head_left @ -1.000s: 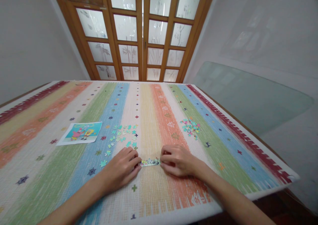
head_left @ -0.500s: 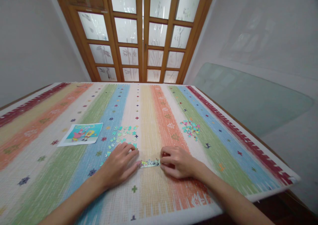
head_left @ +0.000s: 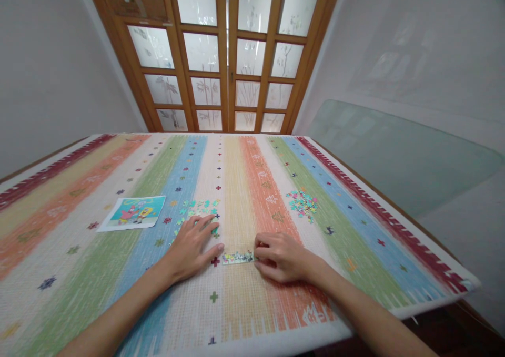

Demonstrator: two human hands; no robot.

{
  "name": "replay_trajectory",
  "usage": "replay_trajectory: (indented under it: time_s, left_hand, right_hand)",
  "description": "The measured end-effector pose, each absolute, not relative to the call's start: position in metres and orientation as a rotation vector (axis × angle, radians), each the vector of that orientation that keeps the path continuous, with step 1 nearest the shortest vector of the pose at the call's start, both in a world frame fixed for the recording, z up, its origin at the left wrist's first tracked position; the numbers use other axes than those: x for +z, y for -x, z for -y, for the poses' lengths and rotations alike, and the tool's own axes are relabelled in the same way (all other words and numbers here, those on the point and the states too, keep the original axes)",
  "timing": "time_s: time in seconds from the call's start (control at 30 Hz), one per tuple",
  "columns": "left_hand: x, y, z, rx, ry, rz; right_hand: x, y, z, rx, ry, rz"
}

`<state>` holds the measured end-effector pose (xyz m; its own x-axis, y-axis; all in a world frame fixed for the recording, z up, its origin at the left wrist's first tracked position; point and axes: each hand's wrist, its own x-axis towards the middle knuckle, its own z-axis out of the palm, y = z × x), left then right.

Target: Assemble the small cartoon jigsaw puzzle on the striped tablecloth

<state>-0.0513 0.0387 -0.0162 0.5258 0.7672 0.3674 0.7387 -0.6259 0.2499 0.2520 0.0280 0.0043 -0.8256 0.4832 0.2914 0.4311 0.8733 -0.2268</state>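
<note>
A narrow strip of joined jigsaw pieces lies flat on the striped cloth between my hands. My right hand is closed at the strip's right end, its curled fingers covering that end. My left hand is open, thumb and fingers apart. Its thumb tip is close to the strip's left end. The other fingers reach over loose turquoise jigsaw pieces and hide some of them.
A heap of mixed jigsaw pieces lies to the right, beyond my right hand. On the left is a printed cartoon picture. The striped tablecloth covers the table. Wooden glazed doors stand behind it.
My left hand has drawn away from the strip's left end, its fingers spreading forward over the loose pieces. My right hand stays at the right end. The view has shifted slightly.
</note>
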Motion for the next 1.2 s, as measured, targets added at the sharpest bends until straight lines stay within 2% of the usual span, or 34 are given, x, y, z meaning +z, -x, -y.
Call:
replay_trajectory:
  time_s: [1.2]
  left_hand:
    - [-0.019, 0.065, -0.044, 0.669, -2.878, -1.298]
  right_hand:
    - [0.005, -0.25, -0.029, 0.166, 0.726, 2.776]
